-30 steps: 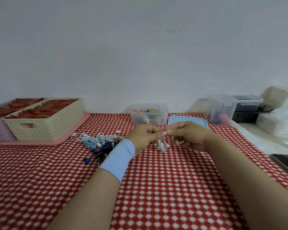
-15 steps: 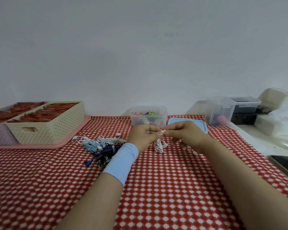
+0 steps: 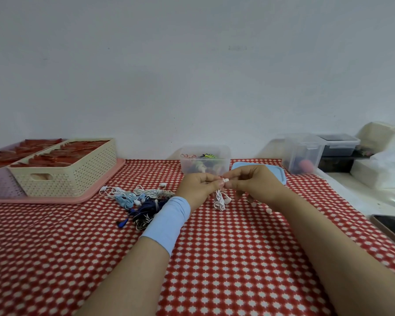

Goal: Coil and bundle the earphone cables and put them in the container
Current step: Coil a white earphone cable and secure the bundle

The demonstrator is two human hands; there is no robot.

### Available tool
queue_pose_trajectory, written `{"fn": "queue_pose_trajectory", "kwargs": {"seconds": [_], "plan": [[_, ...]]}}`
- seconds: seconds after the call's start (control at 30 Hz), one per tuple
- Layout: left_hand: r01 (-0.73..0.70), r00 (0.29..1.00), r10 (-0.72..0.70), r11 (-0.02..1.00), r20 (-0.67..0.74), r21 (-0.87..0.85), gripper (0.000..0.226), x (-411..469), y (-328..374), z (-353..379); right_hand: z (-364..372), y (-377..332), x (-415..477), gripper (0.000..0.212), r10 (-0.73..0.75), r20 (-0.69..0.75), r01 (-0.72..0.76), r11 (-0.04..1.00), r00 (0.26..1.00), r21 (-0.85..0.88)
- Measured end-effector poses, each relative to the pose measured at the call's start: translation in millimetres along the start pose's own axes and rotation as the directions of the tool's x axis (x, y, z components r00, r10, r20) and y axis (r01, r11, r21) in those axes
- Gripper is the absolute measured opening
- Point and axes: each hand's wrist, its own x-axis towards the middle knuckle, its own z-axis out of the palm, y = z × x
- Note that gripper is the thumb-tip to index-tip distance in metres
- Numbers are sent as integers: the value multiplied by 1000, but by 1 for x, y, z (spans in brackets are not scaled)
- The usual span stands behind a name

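Observation:
My left hand (image 3: 198,188) and my right hand (image 3: 255,183) meet above the red checked cloth, both pinching a white earphone cable (image 3: 220,198) whose coiled loops dangle below the fingertips. A small white earbud or plug shows between the thumbs. A tangled pile of white, light blue and dark blue earphones (image 3: 141,199) lies on the cloth left of my left wrist, which wears a light blue band. The clear plastic container (image 3: 204,160) with several colourful bundles stands just behind my hands, its light blue lid (image 3: 278,172) lying flat to its right.
A cream perforated basket (image 3: 64,169) with red items sits on a pink tray (image 3: 55,199) at the back left. Clear and dark storage boxes (image 3: 306,153) stand at the back right. A phone (image 3: 392,226) lies at the right edge beside the cloth.
Both hands stay together on the white cable with only slight finger shifts; the dangling coil hangs a little lower. The view has tilted slightly.

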Motion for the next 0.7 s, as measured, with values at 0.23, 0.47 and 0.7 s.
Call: {"fn": "queue_pose_trajectory", "kwargs": {"seconds": [0.23,0.47,0.7], "plan": [[25,1000,-25,998,15,-51,7,1,-3,0,2,-2,0,12,8,-18,-7,999,1000,43],[16,992,8,982,125,-190,7,-2,1,-3,-6,-2,-1,30,167,230,-242,904,959,352],[41,977,14,967,214,-251,12,-1,-4,-4,-3,0,1,20,199,273,-295,880,941,373]]}}
